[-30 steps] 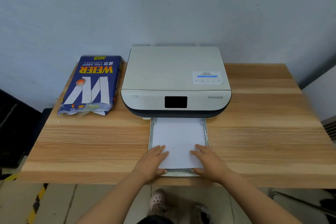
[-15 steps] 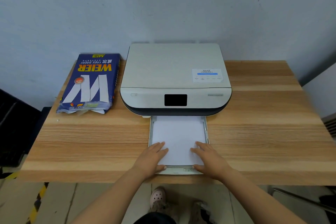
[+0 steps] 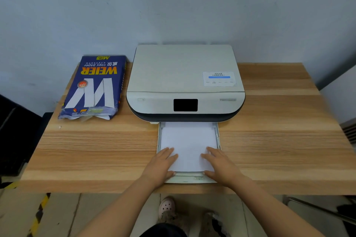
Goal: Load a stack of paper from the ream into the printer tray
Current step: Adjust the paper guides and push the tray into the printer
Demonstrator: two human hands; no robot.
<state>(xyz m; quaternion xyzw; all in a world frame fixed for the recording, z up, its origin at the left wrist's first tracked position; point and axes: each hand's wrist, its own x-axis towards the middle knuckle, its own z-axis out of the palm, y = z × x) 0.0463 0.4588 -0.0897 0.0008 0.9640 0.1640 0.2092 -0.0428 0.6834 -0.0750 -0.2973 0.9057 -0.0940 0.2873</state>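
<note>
A white-and-dark printer stands at the back middle of the wooden table. Its paper tray is pulled out toward me, with a white paper stack lying flat inside. My left hand rests palm down on the stack's near left corner and my right hand on its near right corner. Both thumbs sit against the stack's front edge. The blue ream, its near end torn open, lies left of the printer.
A grey wall rises right behind the printer. The table's front edge runs just under my wrists. A dark object stands at the far left beside the table, and a metal frame shows at lower right. My feet are visible on the floor below.
The paper stack has slid farther into the tray, so the tray's front lip now shows. Both hands moved forward with it and stay flat on the sheets.
</note>
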